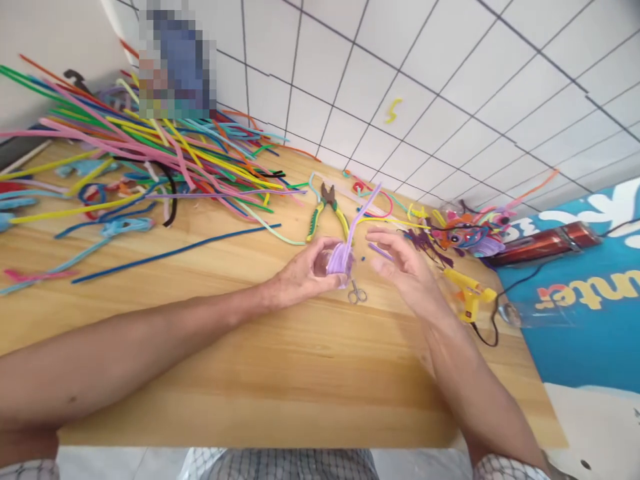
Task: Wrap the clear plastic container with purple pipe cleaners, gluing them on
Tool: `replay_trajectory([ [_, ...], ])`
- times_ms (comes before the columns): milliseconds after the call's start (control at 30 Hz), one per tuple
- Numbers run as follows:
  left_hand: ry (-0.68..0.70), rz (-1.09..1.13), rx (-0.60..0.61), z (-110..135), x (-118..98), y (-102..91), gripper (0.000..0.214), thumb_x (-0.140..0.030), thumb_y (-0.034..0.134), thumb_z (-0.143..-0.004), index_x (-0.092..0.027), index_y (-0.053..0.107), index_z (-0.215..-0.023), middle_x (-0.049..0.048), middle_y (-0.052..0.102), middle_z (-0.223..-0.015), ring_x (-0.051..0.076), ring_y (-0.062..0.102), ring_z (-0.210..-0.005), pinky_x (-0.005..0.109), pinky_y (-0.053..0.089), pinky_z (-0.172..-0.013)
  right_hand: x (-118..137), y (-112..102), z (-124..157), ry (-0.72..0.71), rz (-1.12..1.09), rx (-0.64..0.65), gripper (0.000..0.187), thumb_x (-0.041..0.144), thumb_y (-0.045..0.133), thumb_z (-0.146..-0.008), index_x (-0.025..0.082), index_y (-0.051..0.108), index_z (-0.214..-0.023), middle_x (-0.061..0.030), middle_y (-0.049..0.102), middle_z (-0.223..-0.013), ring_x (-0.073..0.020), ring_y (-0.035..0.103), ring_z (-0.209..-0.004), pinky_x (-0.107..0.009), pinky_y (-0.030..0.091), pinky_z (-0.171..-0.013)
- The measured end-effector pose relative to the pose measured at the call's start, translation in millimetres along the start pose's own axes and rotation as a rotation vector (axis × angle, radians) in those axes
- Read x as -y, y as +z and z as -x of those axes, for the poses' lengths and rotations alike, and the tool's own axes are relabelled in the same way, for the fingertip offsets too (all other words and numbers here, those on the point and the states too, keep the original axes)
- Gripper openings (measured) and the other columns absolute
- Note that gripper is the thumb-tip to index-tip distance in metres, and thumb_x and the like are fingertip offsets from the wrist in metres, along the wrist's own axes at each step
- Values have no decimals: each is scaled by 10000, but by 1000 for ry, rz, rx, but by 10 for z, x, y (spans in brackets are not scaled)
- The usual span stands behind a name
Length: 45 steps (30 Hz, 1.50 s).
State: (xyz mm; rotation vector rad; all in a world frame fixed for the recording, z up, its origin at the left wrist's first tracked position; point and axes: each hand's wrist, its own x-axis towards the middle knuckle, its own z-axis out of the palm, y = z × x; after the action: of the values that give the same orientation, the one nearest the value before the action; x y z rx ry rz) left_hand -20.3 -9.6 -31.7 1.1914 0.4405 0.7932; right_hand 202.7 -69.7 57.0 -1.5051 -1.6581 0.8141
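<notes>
While your left hand (pixel 300 275) grasps a purple coil (pixel 339 260), your right hand (pixel 407 275) is released

As the near edge of the tabletop (pixel 320 380) runs just in front of your checked garment (pixel 300 465), the wood between it and your hands lies bare. Past this stretch, small scissors (pixel 357 294) lie just below the coil, and a yellow glue gun (pixel 470 295) lies near the right edge.

You hold the coil about midway between the left and right edges, fingers and thumb curled around it, its loose end pointing up and toward the far edge. Your right hand is beside it, thumb apart from the bent fingers; a short purple piece (pixel 381 251) shows in that gap, and whether you touch it you cannot tell from here.

Farther off, a blue stick (pixel 175 254) lies alone on the left, and pliers (pixel 328 199) lie spread behind the coil. A heap of coloured sticks (pixel 165 160) fills the far left corner; a colourful figure (pixel 467 235) sits toward the far right corner, beside a reddish cylinder (pixel 547 243). Behind the far edge rises a white tiled wall (pixel 340 93), bearing a yellow squiggle (pixel 393 111).
</notes>
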Motion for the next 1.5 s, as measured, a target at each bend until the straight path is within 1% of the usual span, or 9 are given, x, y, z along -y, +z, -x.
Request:
replay_trajectory([
  [133, 20, -65, -3, -17, -33, 6, 627, -348, 893, -805, -209, 575, -1327, 108, 733, -1288, 242, 744, -1101, 409, 594, -988, 5, 250, -198, -12, -181, 95, 417, 629, 866, -874, 349, 775, -1169, -34, 674, -1505, -302, 578, -1489, -532, 396, -1319],
  [233, 52, -100, 5, -23, -24, -10, 579, -358, 873, -828, -211, 586, -1309, 92, 733, -1237, 235, 732, -1076, 407, 595, -971, -11, 285, -202, 41, -245, 76, 406, 643, 913, -815, 331, 772, -1035, -37, 685, -1500, -327, 588, -1477, -579, 421, -1300],
  [333, 67, -138, 6, -18, -16, -25, 570, -350, 862, -841, -213, 595, -1326, 91, 732, -1245, 240, 728, -1097, 397, 597, -961, -27, 300, -193, 74, -259, 72, 457, 686, 919, -779, 332, 773, -1028, -44, 685, -1510, -348, 582, -1483, -602, 436, -1288],
  [433, 79, -175, 5, -16, -22, -31, 566, -340, 860, -842, -215, 604, -1331, 86, 731, -1246, 236, 726, -1083, 376, 597, -929, -56, 329, -195, 82, -271, 93, 450, 681, 902, -799, 325, 773, -1042, -49, 671, -1527, -346, 584, -1485, -566, 496, -1237],
  [567, 67, -175, 23, -20, -41, -31, 573, -329, 849, -833, -211, 603, -1337, 84, 734, -1215, 231, 730, -1016, 361, 599, -860, -112, 364, -194, 85, -275, 81, 393, 637, 889, -832, 295, 731, -946, -50, 680, -1516, -326, 627, -1423, -517, 574, -1133],
  [767, 58, -157, 26, -10, -54, -41, 620, -336, 869, -826, -210, 602, -1371, 114, 732, -1292, 263, 740, -1113, 393, 602, -937, -185, 401, -187, 122, -326, 17, 388, 604, 910, -807, 280, 715, -896, -50, 714, -1453, -297, 691, -1282, -468, 612, -1031],
  [1033, 85, -138, 39, -12, -39, -38, 599, -316, 860, -844, -210, 582, -1363, 117, 729, -1310, 264, 740, -1174, 408, 600, -1008, -231, 448, -170, 136, -366, -42, 336, 530, 938, -792, 285, 723, -871, -45, 730, -1416, -309, 677, -1329, -513, 599, -1083],
  [1300, 85, -150, 50, -10, -3, -52, 626, -359, 846, -853, -204, 531, -1372, 137, 701, -1348, 286, 725, -1242, 434, 600, -1035, -301, 480, -170, 89, -463, -79, 298, 466, 988, -774, 284, 757, -822, -26, 765, -1314, -269, 733, -1223, -457, 643, -989],
  [1500, 87, -148, 67, -3, -4, -63, 617, -381, 849, -893, -222, 535, -1400, 127, 716, -1344, 282, 735, -1246, 447, 601, -1063, -303, 504, -177, 96, -490, -103, 278, 457, 1007, -752, 295, 788, -806, -23, 783, -1265, -255, 740, -1191, -437, 650, -977],
])
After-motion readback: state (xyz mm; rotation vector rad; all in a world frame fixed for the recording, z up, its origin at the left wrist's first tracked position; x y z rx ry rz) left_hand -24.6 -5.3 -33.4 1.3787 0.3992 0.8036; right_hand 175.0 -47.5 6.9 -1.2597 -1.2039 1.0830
